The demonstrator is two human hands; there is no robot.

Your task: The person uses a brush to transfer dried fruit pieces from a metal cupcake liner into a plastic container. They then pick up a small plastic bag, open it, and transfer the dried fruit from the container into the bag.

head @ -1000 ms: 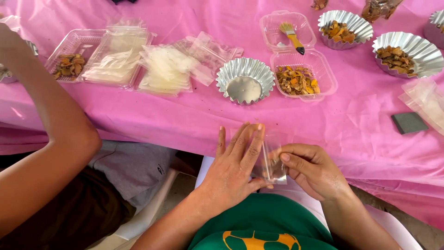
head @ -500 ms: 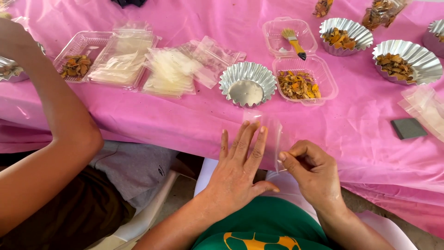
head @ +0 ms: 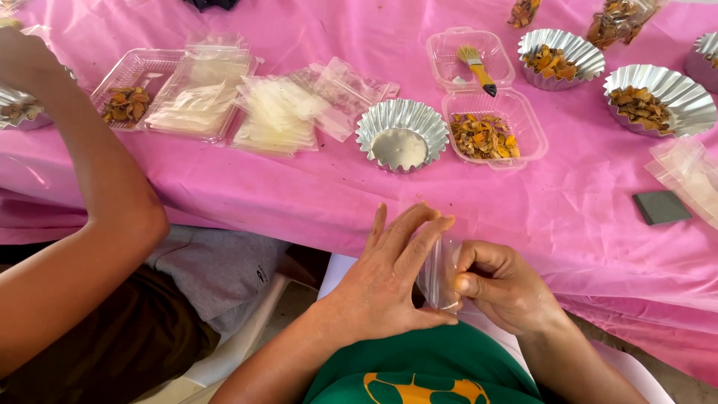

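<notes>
Right at the grip now: the right hand pinches one edge of a small clear plastic bag between thumb and curled fingers, while the left hand lies flat against the bag's other face, fingers stretched long and thumb tucked under its lower edge, so both hands are grasping the bag between them, just off the near edge of the table, above the person's green shirt. To do this well, I'd say the trick is a light sliding rub of the flat fingers against the pinching thumb, so the two thin layers part without creasing, and keeping the mouth of the bag turned upward. Further out, an empty fluted foil cup sits on the pink cloth straight ahead, with a clear tray of orange-brown pieces just beside it and a small brush in the tray lid behind. Stacks of clear bags lie to the left, and another person's arm reaches across on that side. Against the frame a second ago, the left fingers have slid higher and straighter along the bag, the right hand has closed tighter on its edge, and the view has tipped slightly, bringing the table nearer.
</notes>
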